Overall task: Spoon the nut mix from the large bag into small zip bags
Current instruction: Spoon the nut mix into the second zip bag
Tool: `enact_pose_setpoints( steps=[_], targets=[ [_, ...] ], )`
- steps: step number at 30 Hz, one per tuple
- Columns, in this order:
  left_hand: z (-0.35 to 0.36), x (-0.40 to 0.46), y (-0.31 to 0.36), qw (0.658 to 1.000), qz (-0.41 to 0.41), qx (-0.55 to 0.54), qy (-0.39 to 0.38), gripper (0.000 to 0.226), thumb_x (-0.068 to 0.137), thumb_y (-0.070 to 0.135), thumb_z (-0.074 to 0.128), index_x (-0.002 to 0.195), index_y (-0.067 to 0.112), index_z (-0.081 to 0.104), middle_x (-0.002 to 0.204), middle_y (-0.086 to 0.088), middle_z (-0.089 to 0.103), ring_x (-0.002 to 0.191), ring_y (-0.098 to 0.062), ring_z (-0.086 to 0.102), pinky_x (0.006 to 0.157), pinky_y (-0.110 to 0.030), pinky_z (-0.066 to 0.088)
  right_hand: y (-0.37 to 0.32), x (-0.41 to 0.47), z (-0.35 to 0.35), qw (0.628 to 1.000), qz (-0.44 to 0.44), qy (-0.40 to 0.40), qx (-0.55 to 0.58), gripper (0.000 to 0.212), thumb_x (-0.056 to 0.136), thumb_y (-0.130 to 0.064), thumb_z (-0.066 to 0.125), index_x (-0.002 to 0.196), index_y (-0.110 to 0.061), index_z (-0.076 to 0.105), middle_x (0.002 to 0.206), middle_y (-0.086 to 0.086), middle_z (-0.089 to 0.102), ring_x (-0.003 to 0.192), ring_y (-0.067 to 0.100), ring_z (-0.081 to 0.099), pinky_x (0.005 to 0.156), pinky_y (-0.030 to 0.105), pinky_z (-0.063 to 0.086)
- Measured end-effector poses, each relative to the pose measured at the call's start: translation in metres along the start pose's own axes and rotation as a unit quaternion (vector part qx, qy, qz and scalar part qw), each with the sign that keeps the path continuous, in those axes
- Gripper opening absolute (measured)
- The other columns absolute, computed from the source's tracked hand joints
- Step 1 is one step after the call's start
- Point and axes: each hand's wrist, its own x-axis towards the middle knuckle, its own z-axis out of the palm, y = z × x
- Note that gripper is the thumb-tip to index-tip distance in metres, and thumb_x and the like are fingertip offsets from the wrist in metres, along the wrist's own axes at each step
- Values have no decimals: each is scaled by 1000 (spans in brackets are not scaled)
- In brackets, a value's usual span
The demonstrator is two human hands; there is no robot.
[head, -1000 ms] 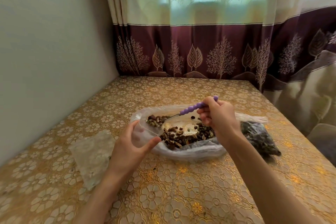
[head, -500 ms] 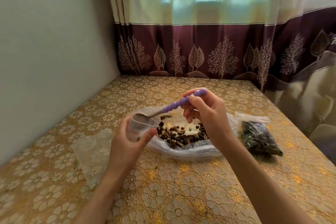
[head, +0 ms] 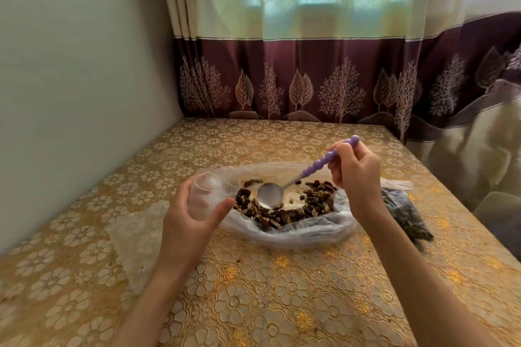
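A big clear plastic bag [head: 284, 229] of brown nut mix [head: 284, 213] is lying open on the gold flower-patterned bench [head: 282, 304]. A small clear zip bag [head: 210, 191] is gripped just left of it by the left hand [head: 187, 218], fingers curled round it. A metal spoon with a beaded purple handle [head: 298, 180] is pinched by the right hand [head: 356, 175], its empty-looking bowl held over the mix. A filled dark bag [head: 404, 213] is seen right of the big bag, flat clear bags [head: 135, 242] left.

Two bare forearms in view, no sleeves showing. Left hand [head: 187, 217] and right hand [head: 356, 175]: no rings, watch or gloves.
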Motion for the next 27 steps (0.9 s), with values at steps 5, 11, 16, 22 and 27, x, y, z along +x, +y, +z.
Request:
enact_pose_setpoints(
  steps=[5,11,16,22,27],
  targets=[
    [0,1,-1,1000,6,14,0,72,63,59,66,124,26,49,108,19,57,99,1,56,78,-18,44,3,-3,4,993,-25,-93,-66,21,87,3,42,71,-6,51,49,-5,61,47,17,36,42,27,27],
    [-1,1,-1,1000,8,24,-8,74,63,58,66,126,24,48,117,9,57,108,-11,55,92,-33,47,11,-3,3,989,-34,-97,-106,19,86,1,46,70,-8,54,51,-4,62,53,23,37,46,33,26],
    [0,0,-2,999,11,30,-13,78,62,60,65,128,23,48,120,7,57,110,-11,53,91,-30,45,18,3,-4,994,-37,-15,-102,13,87,-5,47,76,-7,53,54,-6,64,51,19,38,46,31,31],
    [0,1,-1,999,16,32,-16,79,59,61,64,126,21,49,114,11,57,103,2,52,77,-10,39,33,5,-12,988,-4,36,-151,14,87,-9,48,84,1,56,53,-13,65,58,22,44,53,36,38],
    [0,1,0,999,18,35,-18,81,60,62,63,128,21,48,114,11,57,98,15,49,73,-4,39,35,5,-14,986,19,23,-163,17,86,-8,48,73,-9,58,51,-11,64,57,22,42,50,34,36]
  ],
)
